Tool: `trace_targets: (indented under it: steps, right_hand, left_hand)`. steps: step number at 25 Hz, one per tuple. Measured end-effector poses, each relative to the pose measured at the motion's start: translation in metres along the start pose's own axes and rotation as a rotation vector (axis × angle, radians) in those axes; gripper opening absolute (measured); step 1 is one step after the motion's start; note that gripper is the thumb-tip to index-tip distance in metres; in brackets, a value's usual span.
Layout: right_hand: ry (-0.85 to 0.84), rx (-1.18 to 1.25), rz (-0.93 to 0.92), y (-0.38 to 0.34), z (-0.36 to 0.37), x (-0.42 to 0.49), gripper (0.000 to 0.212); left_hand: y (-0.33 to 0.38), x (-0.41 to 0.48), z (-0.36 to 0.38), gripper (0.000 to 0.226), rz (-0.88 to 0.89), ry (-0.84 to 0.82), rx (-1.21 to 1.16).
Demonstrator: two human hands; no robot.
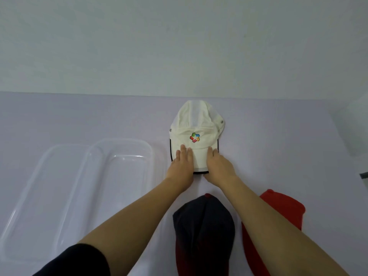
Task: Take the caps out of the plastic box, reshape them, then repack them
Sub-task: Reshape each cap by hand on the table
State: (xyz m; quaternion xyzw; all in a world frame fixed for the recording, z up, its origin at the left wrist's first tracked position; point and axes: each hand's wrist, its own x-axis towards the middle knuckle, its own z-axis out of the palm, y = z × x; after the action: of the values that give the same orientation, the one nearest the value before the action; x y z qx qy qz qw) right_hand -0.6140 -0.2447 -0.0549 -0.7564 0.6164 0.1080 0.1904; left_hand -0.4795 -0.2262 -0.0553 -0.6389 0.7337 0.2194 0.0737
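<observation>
A white cap (196, 120) with a coloured logo lies flat on the table, its black-edged brim toward me. My left hand (182, 164) rests on the brim's left side with straight fingers. My right hand (218, 165) presses on the brim's right side, fingers laid flat, thumb hidden under the brim's edge. Nearer to me lie a dark navy cap (204, 226) and, to its right, a red cap (278, 208), partly covered by my right forearm. The clear plastic box (117, 156) stands empty at the left.
The box's clear lid (29, 196) lies to the left of the box, overlapped by it. The pale table (79, 116) ends at a wall behind the white cap. A blurred pale object (356, 124) sits at the far right edge.
</observation>
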Motion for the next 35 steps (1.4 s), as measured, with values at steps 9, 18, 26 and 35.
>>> trace_targets:
  steps: [9, 18, 26, 35]
  right_hand:
    - [0.038, 0.001, 0.031, -0.011, -0.009, -0.006, 0.080]
    - [0.424, 0.268, 0.068, -0.032, -0.058, -0.057, 0.081]
    - [0.565, 0.418, -0.181, -0.033, -0.090, -0.122, 0.085]
    - [0.422, 0.990, -0.286, -0.044, -0.092, -0.181, 0.074]
  left_hand:
    - [0.001, 0.004, -0.005, 0.061, 0.047, 0.043, 0.303]
    - [0.000, -0.044, -0.054, 0.068, 0.296, 0.500, 0.055]
    - [0.032, -0.100, -0.081, 0.076, 0.282, 0.732, -0.376]
    - [0.086, -0.166, -0.078, 0.057, 0.270, 0.772, -0.970]
